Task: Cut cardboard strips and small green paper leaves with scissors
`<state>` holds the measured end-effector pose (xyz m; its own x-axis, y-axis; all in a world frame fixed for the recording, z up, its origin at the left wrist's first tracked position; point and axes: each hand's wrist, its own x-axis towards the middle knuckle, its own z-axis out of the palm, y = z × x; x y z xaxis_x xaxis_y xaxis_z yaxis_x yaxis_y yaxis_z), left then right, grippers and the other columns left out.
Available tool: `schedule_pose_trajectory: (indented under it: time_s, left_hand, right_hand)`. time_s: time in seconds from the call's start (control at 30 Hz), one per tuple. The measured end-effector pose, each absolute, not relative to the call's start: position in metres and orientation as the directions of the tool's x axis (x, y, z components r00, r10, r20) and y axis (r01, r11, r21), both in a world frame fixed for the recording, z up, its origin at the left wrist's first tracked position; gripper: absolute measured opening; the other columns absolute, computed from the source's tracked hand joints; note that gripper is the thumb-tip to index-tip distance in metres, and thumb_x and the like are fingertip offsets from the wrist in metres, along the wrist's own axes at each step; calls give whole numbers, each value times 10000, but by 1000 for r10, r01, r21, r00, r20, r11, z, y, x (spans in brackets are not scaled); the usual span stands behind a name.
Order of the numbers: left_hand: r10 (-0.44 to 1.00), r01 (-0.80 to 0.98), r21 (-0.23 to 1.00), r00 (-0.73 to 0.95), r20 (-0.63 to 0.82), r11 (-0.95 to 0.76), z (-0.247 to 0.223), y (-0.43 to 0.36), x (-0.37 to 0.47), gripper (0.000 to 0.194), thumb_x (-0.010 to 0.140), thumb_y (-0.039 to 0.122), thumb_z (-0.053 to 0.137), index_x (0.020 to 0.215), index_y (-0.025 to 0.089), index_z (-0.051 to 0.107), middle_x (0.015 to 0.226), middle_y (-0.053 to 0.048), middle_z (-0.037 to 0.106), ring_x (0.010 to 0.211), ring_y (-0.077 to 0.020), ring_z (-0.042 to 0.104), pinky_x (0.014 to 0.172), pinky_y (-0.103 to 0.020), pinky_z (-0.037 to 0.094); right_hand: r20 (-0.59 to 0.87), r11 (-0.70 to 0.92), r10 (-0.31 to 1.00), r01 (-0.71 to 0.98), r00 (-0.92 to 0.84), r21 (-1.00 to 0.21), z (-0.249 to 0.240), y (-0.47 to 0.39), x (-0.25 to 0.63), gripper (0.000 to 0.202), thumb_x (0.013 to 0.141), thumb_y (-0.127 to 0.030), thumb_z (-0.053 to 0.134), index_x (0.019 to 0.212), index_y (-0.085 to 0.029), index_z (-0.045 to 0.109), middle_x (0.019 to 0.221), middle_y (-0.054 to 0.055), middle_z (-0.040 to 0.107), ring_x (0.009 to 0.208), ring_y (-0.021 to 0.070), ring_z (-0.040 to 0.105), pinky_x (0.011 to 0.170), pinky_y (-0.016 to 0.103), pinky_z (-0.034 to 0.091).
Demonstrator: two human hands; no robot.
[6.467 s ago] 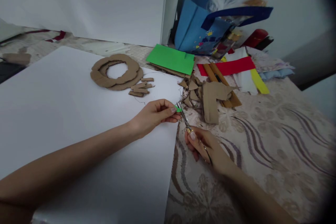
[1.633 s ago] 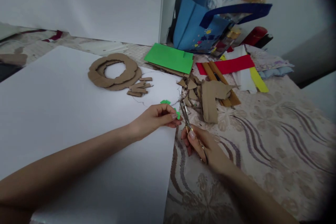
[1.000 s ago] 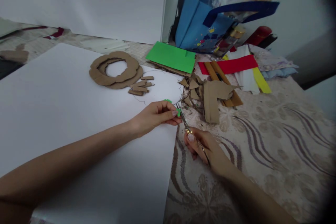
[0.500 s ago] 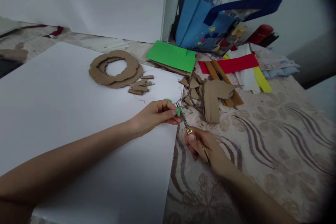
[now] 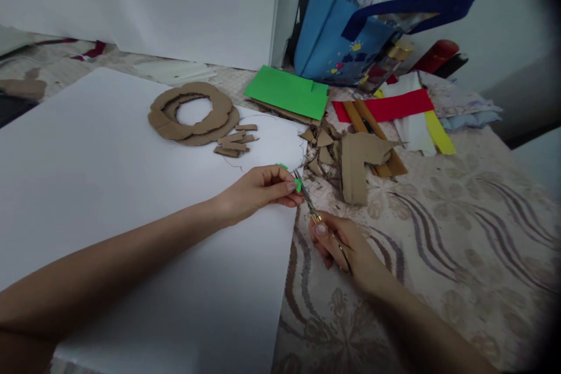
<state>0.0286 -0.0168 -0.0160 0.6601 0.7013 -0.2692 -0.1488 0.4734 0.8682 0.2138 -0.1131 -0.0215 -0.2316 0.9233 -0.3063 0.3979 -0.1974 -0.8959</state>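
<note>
- Two cardboard rings [image 5: 222,110] lie already cut on the white paper [image 5: 109,158].
- The left hand [image 5: 259,189] pinches a small green piece [image 5: 298,186] near the paper's edge; its cutting seems unfinished.
- The right hand [image 5: 340,239] holds scissors [image 5: 309,202], blades at this piece.

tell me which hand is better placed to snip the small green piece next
Probably the right hand: it holds the scissors, close beside the small green piece. The left hand pinches that piece between its fingers, so it seems better suited to steadying it.
</note>
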Motion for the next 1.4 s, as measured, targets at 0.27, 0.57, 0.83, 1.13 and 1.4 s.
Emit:
schedule_pose_trajectory:
  time_s: [0.27, 0.57, 0.83, 1.13, 1.4]
  left_hand:
    - [646, -110, 860, 708, -284, 499, -16, -10, 24, 178, 761, 223, 688, 815, 106, 564, 841, -64, 686, 741, -109, 654, 760, -270, 497]
    - [649, -100, 864, 703, -291, 494, -16, -7, 23, 144, 771, 199, 671, 813, 109, 567, 820, -52, 682, 725, -107, 648, 721, -257, 503]
    - [666, -97, 863, 681, -305, 495, -15, -7, 23, 132, 783, 186, 656, 827, 108, 559, 826, -65, 688, 708, -110, 654, 705, -256, 502]
    - [667, -117, 839, 668, -330, 532, -13, -10, 24, 139, 785, 154, 649, 870, 107, 549, 769, -53, 686, 644, -109, 652, 615, -237, 489]
    - [697, -115, 855, 638, -327, 506, -13, -7, 23, 105, 773, 126, 645, 847, 99, 576, 750, -39, 676, 609, -81, 625, 588, -212, 473]
  right_hand:
    - [-328, -179, 905, 460, -270, -870, -17, -110, 220, 437, 903, -569, 365, 680, -198, 425, 512, -43, 421, 449, 98, 405, 424, 221, 317]
    - [-292, -99, 917, 554, -271, -826, -12, -107, 221, 472, 890, -595, 359, 630, -205, 410, 494, -32, 432, 438, 109, 431, 428, 239, 327]
    - [-278, -84, 922, 562, -268, -823, -13, -107, 222, 438, 895, -561, 392, 637, -207, 405, 505, -35, 423, 451, 111, 423, 431, 237, 330]
    - [-271, -81, 933, 594, -237, -800, -15, -106, 221, 423, 889, -551, 412, 639, -210, 394, 523, -35, 393, 465, 114, 408, 435, 242, 338]
    - [-279, -78, 928, 605, -245, -793, -13, -106, 220, 395, 899, -505, 405, 638, -208, 394, 532, -38, 388, 466, 110, 412, 442, 236, 335]
